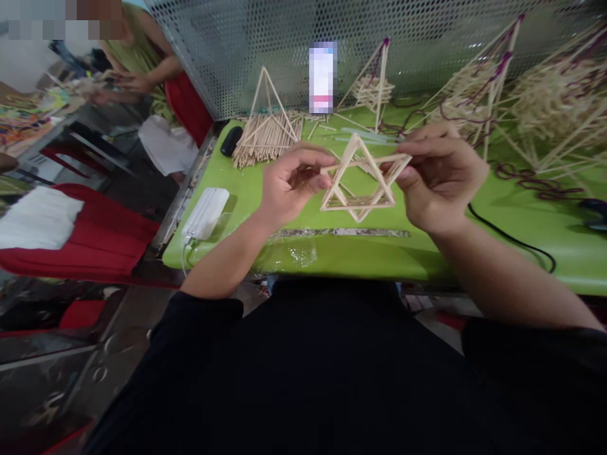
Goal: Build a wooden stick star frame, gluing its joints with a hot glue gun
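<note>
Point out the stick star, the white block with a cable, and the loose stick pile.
Stick star (359, 206): head view, bottom bar.
White block (205, 213): head view, upper face.
Loose stick pile (263, 140): head view, middle of pile.

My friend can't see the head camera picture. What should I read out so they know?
A bare left hand and right hand hold a six-pointed star frame of pale wooden sticks by its side corners, above a bright green table. Behind, toward the left, are a heap of thin tan sticks and a pointed frame of pale sticks.
</note>
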`<control>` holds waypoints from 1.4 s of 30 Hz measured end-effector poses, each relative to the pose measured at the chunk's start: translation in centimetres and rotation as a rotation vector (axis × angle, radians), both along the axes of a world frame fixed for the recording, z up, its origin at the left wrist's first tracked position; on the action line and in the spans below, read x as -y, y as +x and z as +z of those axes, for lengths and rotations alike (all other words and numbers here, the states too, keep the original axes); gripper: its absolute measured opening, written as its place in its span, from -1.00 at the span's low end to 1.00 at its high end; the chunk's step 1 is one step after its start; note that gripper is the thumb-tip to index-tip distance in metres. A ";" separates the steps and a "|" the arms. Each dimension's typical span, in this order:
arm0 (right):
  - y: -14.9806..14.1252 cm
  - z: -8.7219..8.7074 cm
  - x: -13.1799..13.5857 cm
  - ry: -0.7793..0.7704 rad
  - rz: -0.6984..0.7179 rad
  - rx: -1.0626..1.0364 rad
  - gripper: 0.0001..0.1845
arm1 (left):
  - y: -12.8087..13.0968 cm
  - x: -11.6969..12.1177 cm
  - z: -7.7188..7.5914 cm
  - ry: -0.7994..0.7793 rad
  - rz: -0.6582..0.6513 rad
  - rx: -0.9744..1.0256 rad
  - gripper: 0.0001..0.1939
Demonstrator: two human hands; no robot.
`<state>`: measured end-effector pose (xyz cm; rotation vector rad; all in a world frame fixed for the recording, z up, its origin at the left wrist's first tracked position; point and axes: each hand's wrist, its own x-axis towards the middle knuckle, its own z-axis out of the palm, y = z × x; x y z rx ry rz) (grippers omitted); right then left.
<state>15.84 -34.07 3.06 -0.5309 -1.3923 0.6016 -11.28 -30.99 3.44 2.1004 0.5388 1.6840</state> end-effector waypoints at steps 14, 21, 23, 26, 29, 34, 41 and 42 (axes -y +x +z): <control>-0.3 -1.3 -1.9 -0.532 0.334 -0.095 -0.53 | 0.2 0.6 -0.9 -0.618 -0.161 0.081 -0.46; -0.2 -1.9 -2.3 -0.602 0.374 -0.136 -0.53 | 0.0 0.2 -1.3 -0.734 -0.172 0.145 -0.55; -0.3 -1.8 -2.3 -0.609 0.369 -0.149 -0.52 | 0.0 0.0 -1.6 -0.730 -0.188 0.164 -0.60; -0.6 -1.6 -2.0 -0.578 0.359 -0.170 -0.50 | 0.1 -0.1 -1.5 -0.745 -0.189 0.178 -0.61; -0.7 -1.3 -1.7 -0.503 0.328 -0.157 -0.48 | 0.2 -0.1 -1.2 -0.781 -0.197 0.206 -0.62; -1.0 -1.1 -0.9 -0.387 0.257 -0.101 -0.42 | 0.0 -0.4 -1.0 -0.884 -0.248 0.252 -0.72; -1.5 -0.9 1.1 -0.304 0.231 -0.013 -0.38 | -0.4 -1.1 -1.2 -0.877 -0.341 0.189 -0.64; -1.5 -0.8 1.4 -0.302 0.225 -0.010 -0.39 | -0.5 -1.2 -1.2 -0.852 -0.336 0.182 -0.63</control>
